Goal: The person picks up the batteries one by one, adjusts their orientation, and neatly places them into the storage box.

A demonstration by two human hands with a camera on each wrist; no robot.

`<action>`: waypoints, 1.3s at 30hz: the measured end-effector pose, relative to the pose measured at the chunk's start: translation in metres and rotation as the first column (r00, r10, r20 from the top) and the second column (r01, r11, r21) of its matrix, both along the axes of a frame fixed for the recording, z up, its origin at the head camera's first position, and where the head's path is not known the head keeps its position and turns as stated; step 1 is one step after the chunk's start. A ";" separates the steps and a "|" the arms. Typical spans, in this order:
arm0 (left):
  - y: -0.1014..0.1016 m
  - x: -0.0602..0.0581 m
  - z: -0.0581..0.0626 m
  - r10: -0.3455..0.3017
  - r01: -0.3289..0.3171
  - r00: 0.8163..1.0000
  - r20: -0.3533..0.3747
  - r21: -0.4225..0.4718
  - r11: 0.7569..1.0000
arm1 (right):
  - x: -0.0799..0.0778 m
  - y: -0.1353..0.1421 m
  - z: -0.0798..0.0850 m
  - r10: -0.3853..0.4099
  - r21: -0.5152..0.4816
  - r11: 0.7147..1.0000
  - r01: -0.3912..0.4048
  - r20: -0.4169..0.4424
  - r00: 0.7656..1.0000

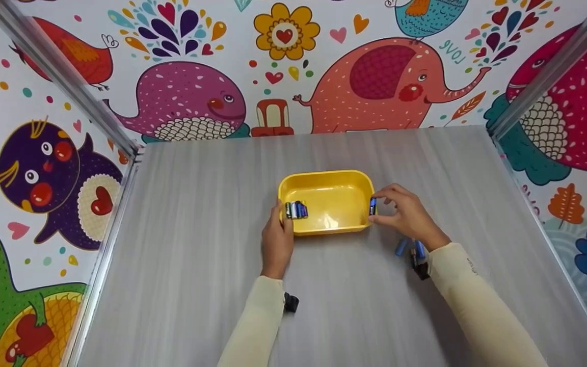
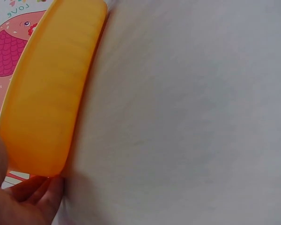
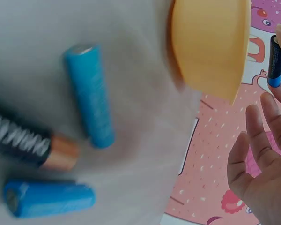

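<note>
Battery [image 1: 373, 206] in right hand [image 1: 408, 214], near yellow tray [image 1: 337, 204]

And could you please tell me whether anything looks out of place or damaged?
Nothing appears spilled or damaged. Only mildly untidy: two blue cylindrical batteries and a black-and-copper battery lie at differing angles on the streaked grey table, unlike the neat row of batteries in the yellow plastic tray.

Yellow tray [image 1: 331, 201]: smooth moulded plastic by its look, glossy, light glaring off its floor; table [image 1: 196, 229] wood-grained, low sheen. Blue battery [image 3: 90, 96] in a smooth wrapper with a metal end, black battery [image 3: 23, 138] tipped in coppery metal. Sleeves [image 1: 258, 321] matt cloth; rails [image 1: 61, 76] silvery metal; wall panels [image 1: 281, 114] smooth, printed.
</note>
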State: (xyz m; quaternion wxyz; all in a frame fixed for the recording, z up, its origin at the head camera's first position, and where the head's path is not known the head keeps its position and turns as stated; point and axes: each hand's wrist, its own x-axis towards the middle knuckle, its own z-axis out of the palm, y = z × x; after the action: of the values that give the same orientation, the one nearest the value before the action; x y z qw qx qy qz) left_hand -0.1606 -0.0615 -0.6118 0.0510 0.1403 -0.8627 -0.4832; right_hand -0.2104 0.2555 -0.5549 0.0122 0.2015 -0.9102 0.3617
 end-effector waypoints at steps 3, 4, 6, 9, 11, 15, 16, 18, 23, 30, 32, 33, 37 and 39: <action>0.000 0.000 0.000 -0.001 0.001 1.000 -0.001 0.002 1.000 | -0.004 -0.009 0.002 -0.012 0.006 1.000 0.012 0.012 1.000; 0.000 0.000 0.000 0.000 0.000 1.000 -0.001 0.001 1.000 | -0.005 -0.013 0.003 -0.017 0.007 1.000 0.016 0.023 1.000; 0.000 0.000 0.000 0.003 -0.003 1.000 -0.001 -0.006 1.000 | -0.008 -0.020 0.003 -0.020 0.008 1.000 0.020 0.044 0.999; 0.000 0.000 -0.001 0.010 -0.010 1.000 -0.016 -0.019 1.000 | -0.011 -0.030 0.005 -0.012 -0.018 1.000 0.014 0.065 0.998; -0.001 -0.001 -0.002 0.014 -0.014 1.000 -0.022 -0.026 1.000 | -0.013 -0.037 0.004 -0.004 -0.045 0.999 0.007 0.074 0.997; -0.001 -0.001 -0.002 0.021 -0.022 0.999 -0.027 -0.035 0.999 | -0.015 -0.053 0.004 0.007 -0.081 0.997 0.002 0.104 0.995; -0.001 -0.001 -0.002 0.023 -0.023 0.999 -0.023 -0.034 0.999 | -0.016 -0.056 0.003 0.005 -0.084 0.996 0.004 0.110 0.994; 0.000 -0.001 -0.001 0.025 -0.025 1.000 -0.018 -0.033 0.999 | -0.017 -0.064 0.004 0.003 -0.093 0.996 0.009 0.130 0.992; 0.001 -0.001 0.000 0.026 -0.025 1.000 0.005 -0.024 0.999 | -0.024 -0.082 0.003 -0.001 -0.111 0.994 0.019 0.164 0.987; 0.001 -0.003 -0.001 0.025 -0.025 1.000 0.001 -0.031 0.999 | -0.033 -0.099 -0.003 0.004 -0.097 0.995 0.017 0.213 0.977; 0.001 -0.003 -0.001 0.022 -0.022 1.000 0.003 -0.033 0.999 | -0.035 -0.103 -0.006 0.008 -0.098 0.995 0.013 0.210 0.978; 0.001 -0.003 -0.001 0.020 -0.020 1.000 0.004 -0.031 0.999 | -0.037 -0.105 -0.008 0.010 -0.098 0.995 0.010 0.209 0.978; 0.000 -0.003 -0.001 0.010 -0.010 1.000 0.006 -0.030 0.999 | -0.041 -0.112 -0.017 0.021 -0.092 0.996 -0.002 0.208 0.978; -0.001 -0.003 -0.001 0.007 -0.007 1.000 -0.002 -0.038 0.999 | -0.043 -0.116 -0.020 0.030 -0.085 0.996 -0.012 0.206 0.978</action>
State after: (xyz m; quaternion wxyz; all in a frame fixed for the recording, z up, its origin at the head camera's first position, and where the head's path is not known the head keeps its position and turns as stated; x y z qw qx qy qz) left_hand -0.1638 -0.0621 -0.6124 0.0562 0.1421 -0.8712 -0.4666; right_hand -0.2534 0.1395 -0.5754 -0.0781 0.1717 -0.8885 0.4184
